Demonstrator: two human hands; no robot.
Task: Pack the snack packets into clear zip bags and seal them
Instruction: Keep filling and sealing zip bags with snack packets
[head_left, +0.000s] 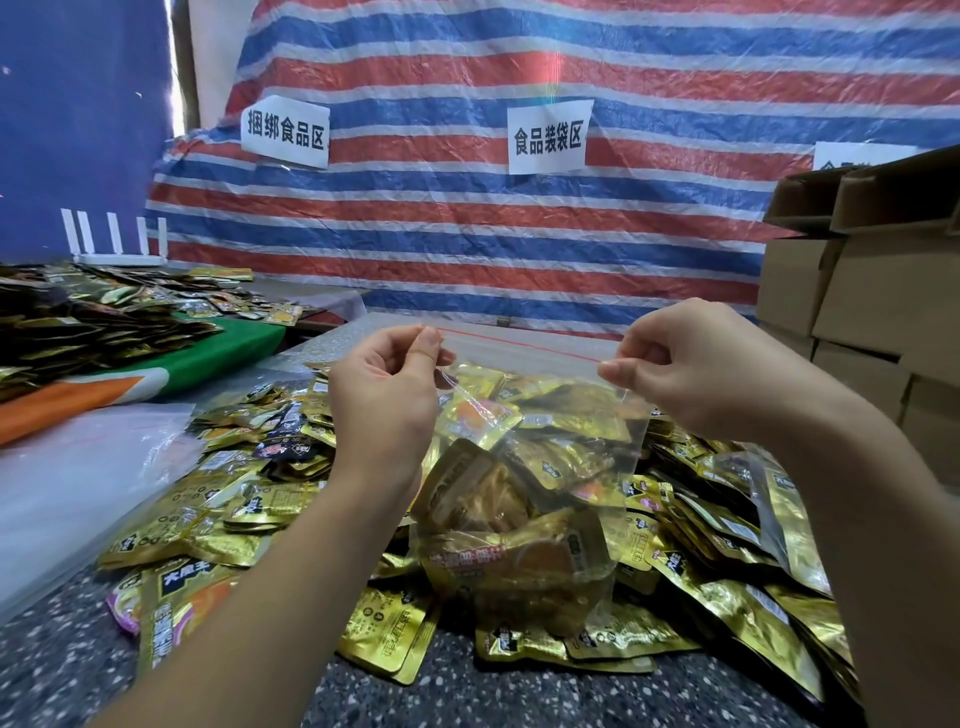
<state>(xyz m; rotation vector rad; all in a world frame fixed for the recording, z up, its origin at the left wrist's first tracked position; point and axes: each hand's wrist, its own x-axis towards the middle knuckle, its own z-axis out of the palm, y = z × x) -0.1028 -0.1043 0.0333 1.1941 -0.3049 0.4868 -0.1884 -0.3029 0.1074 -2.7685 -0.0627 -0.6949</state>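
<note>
— Hands first: what are they doing?
— The left hand (387, 387) pinches the left top corner of a clear zip bag (524, 488) between thumb and curled fingers. The right hand (685, 364) pinches the right top corner the same way.
— Where is the bag?
— Held up between both hands, hanging over the near middle of the table (62, 665), its red zip line stretched across the top. Several gold snack packets sit in its lower part.
— Under it?
— A loose heap of gold snack packets (727, 571) spread over the speckled table.
— Farther off?
— Cardboard boxes (857, 291) stacked at the right, another pile of packets (78, 322) at the far left, and a striped tarp (467, 218) with paper signs behind.
</note>
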